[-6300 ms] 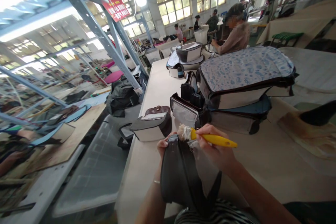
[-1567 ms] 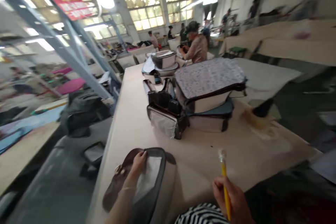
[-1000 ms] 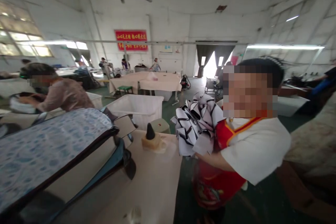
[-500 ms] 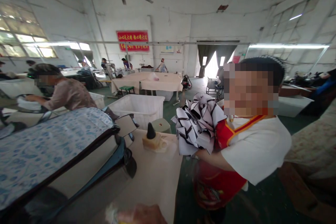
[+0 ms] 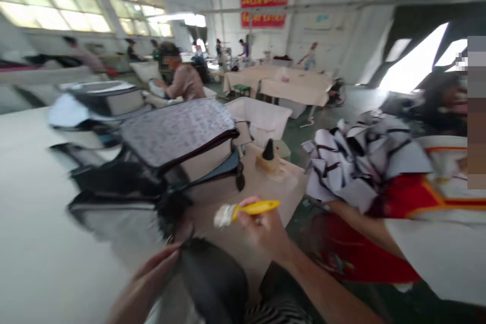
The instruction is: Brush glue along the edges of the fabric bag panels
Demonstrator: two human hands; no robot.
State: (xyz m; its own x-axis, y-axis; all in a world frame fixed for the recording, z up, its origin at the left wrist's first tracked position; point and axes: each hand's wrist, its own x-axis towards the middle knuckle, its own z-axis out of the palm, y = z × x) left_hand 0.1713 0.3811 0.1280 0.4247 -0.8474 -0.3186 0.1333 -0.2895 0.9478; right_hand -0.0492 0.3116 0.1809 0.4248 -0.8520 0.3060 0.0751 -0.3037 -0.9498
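Note:
My right hand [image 5: 267, 226] grips a paintbrush by its yellow handle [image 5: 261, 207], the pale bristles [image 5: 221, 216] pointing left above the table. Low in the view, my left hand [image 5: 155, 271] pinches the upper edge of a dark grey fabric piece [image 5: 214, 278]; blur softens the fingertips. Ahead of both hands lies a stack of bag-like sewn pieces, topped by a blue-and-white patterned panel [image 5: 178, 129] with dark edging. At the table's far corner, a black cone-shaped nozzle [image 5: 268, 150] rises from a yellowish, stained block-shaped container [image 5: 267, 163].
On the right, close to the table, a person in a red apron [image 5: 364, 253] hugs a bundle of white pieces with black edging [image 5: 353, 162]. A white bin [image 5: 261, 116] stands beyond the table [image 5: 34, 202]. Another person [image 5: 186, 81] works at the back left.
The view has swung left and down. Both hands now show; the right hand with the paintbrush was a blur at the bottom edge before. The person with the bundle remains on the right.

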